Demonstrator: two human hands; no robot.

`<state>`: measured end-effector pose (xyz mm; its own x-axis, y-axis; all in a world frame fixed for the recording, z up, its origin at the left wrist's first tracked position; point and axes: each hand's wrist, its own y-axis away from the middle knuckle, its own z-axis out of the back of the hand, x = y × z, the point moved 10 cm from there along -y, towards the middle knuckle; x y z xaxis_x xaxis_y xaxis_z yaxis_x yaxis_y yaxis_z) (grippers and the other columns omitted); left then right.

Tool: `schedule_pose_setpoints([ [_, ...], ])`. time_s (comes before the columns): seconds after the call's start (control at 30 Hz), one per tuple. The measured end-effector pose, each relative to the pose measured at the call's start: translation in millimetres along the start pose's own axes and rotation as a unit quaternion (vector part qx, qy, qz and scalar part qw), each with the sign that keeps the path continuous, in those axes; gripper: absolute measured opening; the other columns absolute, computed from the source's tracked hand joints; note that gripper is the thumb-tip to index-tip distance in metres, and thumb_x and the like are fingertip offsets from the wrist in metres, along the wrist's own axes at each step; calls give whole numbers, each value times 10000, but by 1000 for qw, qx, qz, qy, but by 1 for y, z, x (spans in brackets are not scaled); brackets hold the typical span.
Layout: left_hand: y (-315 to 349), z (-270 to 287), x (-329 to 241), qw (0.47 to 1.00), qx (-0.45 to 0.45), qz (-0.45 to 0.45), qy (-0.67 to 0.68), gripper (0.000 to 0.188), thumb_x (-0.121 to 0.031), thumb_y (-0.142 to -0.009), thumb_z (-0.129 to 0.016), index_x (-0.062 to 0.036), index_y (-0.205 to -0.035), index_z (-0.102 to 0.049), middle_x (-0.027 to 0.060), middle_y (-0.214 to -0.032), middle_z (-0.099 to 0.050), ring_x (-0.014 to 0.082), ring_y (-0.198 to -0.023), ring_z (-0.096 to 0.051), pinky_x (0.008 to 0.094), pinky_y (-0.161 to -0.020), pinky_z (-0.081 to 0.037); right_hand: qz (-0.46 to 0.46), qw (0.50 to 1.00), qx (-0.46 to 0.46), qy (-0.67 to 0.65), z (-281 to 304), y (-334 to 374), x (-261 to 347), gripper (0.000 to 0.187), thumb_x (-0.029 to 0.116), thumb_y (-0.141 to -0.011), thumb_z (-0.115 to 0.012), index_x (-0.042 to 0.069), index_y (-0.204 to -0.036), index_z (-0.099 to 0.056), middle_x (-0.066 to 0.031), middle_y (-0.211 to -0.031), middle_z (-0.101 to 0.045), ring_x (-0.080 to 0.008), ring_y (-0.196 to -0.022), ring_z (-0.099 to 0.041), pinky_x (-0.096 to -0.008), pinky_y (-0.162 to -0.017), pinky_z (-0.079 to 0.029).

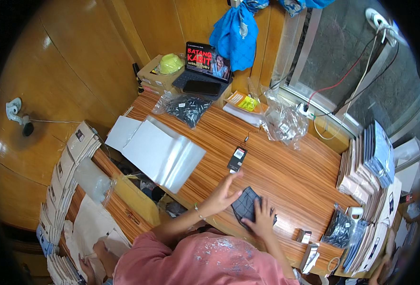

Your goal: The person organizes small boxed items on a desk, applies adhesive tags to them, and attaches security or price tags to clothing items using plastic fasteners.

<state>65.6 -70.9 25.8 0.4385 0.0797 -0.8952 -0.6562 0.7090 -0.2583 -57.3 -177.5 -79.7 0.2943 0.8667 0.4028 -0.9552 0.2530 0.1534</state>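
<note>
A small dark cloth [246,205] is being pressed flat on the near table edge [286,175] by the open right hand [263,219], while the open, empty left hand [223,194] is touching its left side, so smoothing or folding seems to be needed next

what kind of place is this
Probably a small home packing workspace: a wooden table with stacks of flat packaged items, clear plastic bags and a tablet, both hands on a dark folded cloth.

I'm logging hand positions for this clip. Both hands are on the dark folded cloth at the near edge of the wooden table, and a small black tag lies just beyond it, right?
Not quite. In the head view only the right hand presses on the dark folded cloth; the left hand is raised, reaching toward the small black tag. The rest holds: the cloth lies at the near edge of the wooden table, the tag just beyond it.
</note>
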Motion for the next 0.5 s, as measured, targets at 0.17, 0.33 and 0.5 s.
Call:
schedule_pose_setpoints([
  [0.17, 42, -68, 72, 987, 111, -1, -118, 501, -161, -816, -592, -4, -1249, -395, 184, -1252, -425, 290, -1200, -386, 378, -994, -310, 29, 998, -11, -54, -32, -11, -32, 393, 124, -671, -660, 34, -1032, -531, -172, -1124, -511, -355, -1129, -428, -473, -929, -340],
  [0.33, 1, -109, 28, 974, 214, -77, -16, 531, -191, -806, -606, -28, -1265, -395, 215, -1213, -457, 302, -1153, -441, 366, -950, -359, 52, 929, -78, -358, 55, -27, -18, 367, 19, -685, -617, 20, -1028, -488, -165, -957, -548, -318, -918, -542, -361, -803, -437],
  [0.5, -34, -131, 26, 900, 342, 161, 216, 402, -208, -919, -433, -3, -1262, -384, 76, -1124, -531, 153, -1009, -512, 297, -876, -424, 73, 919, -236, -309, 154, -10, -21, 439, 135, -758, -619, 15, -1140, -439, -183, -1137, -484, -284, -1091, -457, -360, -909, -365],
])
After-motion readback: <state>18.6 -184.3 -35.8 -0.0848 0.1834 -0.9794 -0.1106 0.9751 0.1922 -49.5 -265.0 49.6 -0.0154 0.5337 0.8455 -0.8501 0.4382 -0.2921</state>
